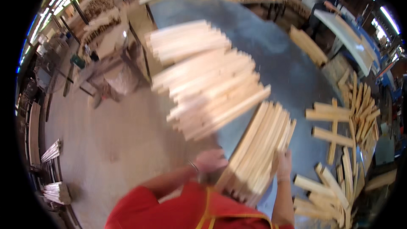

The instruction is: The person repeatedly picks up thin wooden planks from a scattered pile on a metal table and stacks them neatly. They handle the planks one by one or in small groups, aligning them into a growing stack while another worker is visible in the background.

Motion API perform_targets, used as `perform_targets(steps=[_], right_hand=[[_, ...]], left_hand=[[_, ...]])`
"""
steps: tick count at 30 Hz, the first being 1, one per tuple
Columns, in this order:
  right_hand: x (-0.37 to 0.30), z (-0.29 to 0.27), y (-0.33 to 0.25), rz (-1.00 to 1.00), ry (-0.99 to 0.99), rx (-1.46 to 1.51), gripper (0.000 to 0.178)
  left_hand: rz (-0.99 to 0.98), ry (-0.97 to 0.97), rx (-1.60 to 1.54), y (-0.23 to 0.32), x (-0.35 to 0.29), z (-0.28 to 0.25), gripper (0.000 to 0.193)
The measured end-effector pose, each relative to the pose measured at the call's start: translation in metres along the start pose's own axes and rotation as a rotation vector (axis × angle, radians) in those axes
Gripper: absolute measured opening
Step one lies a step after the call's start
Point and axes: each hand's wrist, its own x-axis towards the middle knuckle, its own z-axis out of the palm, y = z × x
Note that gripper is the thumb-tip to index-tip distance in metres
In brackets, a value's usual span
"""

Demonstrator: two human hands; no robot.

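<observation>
A bundle of light wooden strips [258, 144] lies side by side on the blue-grey table in front of me, running away from my body. My right hand [284, 166] grips the bundle's right side, its fingers against the outermost strips. At the near left edge of the bundle is my left hand [210, 161], blurred by motion, with its fingers not clear. Just beyond, a wide layer of wooden strips [216, 89] lies slanted across the table's left edge, its ends uneven. Another layer of strips [186, 40] lies behind it.
The long table [275, 42] stretches away from me. Loose wood pieces [335, 186] are heaped and crossed at the right. A person [328, 0] stands at a pale work surface [345, 38] at the far right. Wooden stands and stacks [106, 59] occupy the floor at left.
</observation>
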Motion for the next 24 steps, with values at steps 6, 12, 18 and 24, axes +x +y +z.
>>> perform_targets(steps=[6,12,18,24], right_hand=[[0.059,-0.019,0.018,0.082,-0.094,-0.444,0.050],[0.073,-0.026,0.012,0.212,-0.038,-0.195,0.052],[0.060,-0.076,-0.111,-0.238,0.121,0.031,0.059],[-0.017,-0.076,-0.210,-0.620,0.313,0.021,0.070]], left_hand=[[-0.101,0.136,0.260,0.089,0.139,0.017,0.089],[-0.070,0.182,0.135,0.139,0.153,0.048,0.092],[0.206,0.323,-0.012,0.283,0.096,-0.022,0.100],[0.767,0.493,-0.182,0.299,0.060,-0.060,0.098]])
